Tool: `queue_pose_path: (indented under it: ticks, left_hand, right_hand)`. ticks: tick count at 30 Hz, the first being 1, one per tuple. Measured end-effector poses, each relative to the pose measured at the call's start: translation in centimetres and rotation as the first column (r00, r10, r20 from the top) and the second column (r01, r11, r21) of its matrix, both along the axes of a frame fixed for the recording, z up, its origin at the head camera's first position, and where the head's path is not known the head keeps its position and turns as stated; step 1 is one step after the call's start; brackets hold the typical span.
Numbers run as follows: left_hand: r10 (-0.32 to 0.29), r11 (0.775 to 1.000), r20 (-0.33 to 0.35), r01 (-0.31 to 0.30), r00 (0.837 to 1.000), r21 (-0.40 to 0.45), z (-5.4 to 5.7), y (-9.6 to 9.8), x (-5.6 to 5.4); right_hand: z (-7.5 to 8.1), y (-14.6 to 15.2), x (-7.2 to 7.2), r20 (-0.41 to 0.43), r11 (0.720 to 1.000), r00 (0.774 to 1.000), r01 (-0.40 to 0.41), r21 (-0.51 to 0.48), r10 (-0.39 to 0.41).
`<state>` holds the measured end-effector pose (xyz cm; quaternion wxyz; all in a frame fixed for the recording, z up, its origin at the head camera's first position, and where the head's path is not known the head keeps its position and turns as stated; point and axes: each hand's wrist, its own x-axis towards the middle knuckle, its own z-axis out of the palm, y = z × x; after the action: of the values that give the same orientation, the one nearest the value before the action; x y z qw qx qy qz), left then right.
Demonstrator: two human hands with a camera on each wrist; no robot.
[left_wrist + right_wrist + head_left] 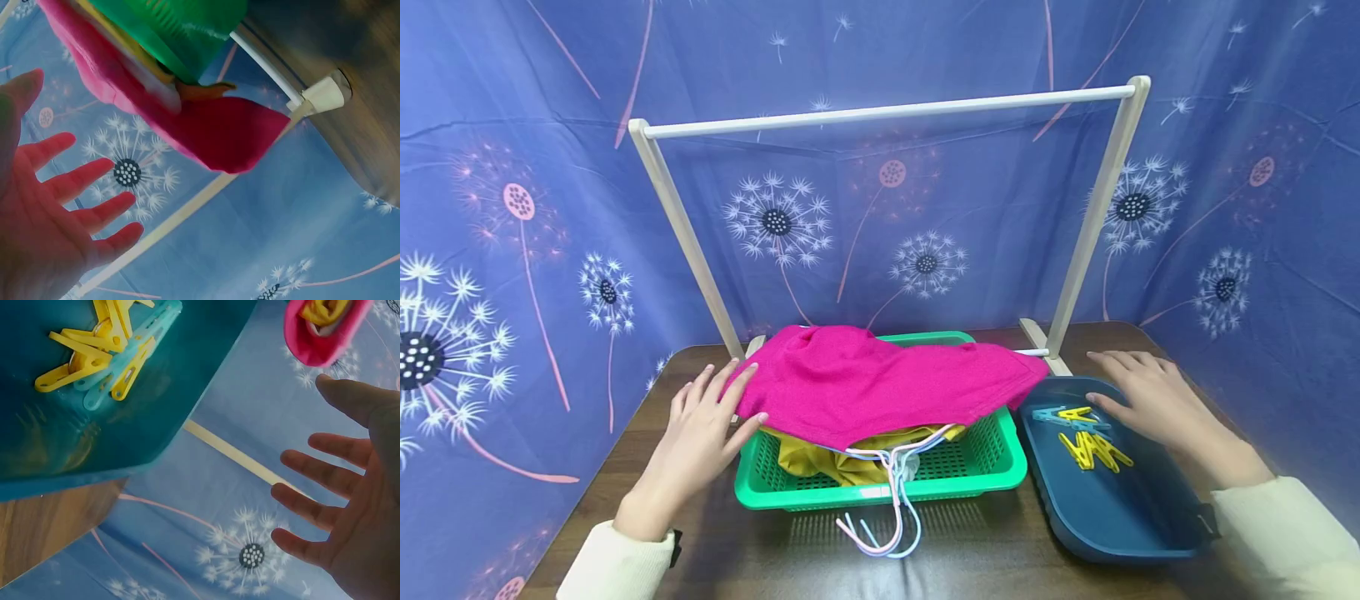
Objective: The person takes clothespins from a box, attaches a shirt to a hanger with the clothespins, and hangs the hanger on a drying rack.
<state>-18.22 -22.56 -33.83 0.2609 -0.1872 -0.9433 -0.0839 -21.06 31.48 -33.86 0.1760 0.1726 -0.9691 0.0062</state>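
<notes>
A bright pink garment (880,383) lies spread over a green plastic basket (880,497), with a mustard-yellow cloth (831,463) beneath it. Pink and light-blue hangers (895,500) poke out at the front, their hooks hanging over the basket rim. My left hand (703,429) hovers by the garment's left end, fingers spread, holding nothing. On the other side, my right hand (1153,404) is held over the edge of a dark blue tray (1120,517), fingers apart and holding nothing. Yellow clothespins (1093,450) and light-blue clothespins (1067,419) lie in the tray.
Behind the basket stands a wooden rack with a white rail (887,114) and two slanted posts. A brown wooden table (700,550) carries everything. Blue curtain (865,217) with dandelion prints surrounds the table at the back and sides.
</notes>
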Motion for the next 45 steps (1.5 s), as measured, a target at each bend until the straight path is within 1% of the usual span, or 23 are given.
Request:
queue_pose_path:
  ticks: [3, 10, 16, 24, 28, 36, 40, 45]
  left_hand:
    - [-0.023, 1.0, 0.002, 0.023, 1.0, -0.009, -0.2, 0.3, -0.1]
    - [-0.051, 0.998, -0.006, 0.051, 0.999, -0.041, -0.4, 1.0, -0.3]
    - [-0.08, 0.995, -0.001, 0.08, 0.997, -0.061, -0.6, 1.2, -0.3]
    - [-0.144, 0.986, -0.043, 0.14, 0.989, -0.085, -1.2, 1.4, -0.5]
    - [-0.167, 0.982, -0.054, 0.161, 0.984, -0.093, -1.4, 1.5, -0.7]
    - [-0.184, 0.979, -0.091, 0.174, 0.979, -0.108, -2.0, 1.6, -1.1]
    - [-0.185, 0.978, -0.109, 0.172, 0.977, -0.121, -2.0, 1.6, -1.1]
    - [-0.182, 0.979, -0.13, 0.167, 0.975, -0.118, -1.9, 1.6, -1.1]
  right_hand:
    - [-0.3, -0.4, -0.4, 0.021, 1.0, 1.0, -0.01, 0.021, 0.009]
    - [-1.2, -1.1, -1.3, 0.076, 0.997, 0.997, -0.025, 0.067, 0.02]
    - [-1.9, -1.7, -1.6, 0.093, 0.994, 0.995, -0.049, 0.094, 0.041]
    - [-2.9, -2.6, -2.3, 0.137, 0.993, 0.99, -0.052, 0.109, 0.037]
    - [-3.6, -2.6, -2.7, 0.155, 0.993, 0.987, -0.046, 0.11, 0.029]
    - [-4.9, -2.7, -3.2, 0.155, 0.993, 0.987, -0.054, 0.107, 0.036]
    - [-5.6, -2.6, -3.4, 0.159, 0.993, 0.987, -0.043, 0.107, 0.026]
    - [-6.3, -2.5, -3.7, 0.154, 0.992, 0.988, -0.036, 0.12, 0.018]
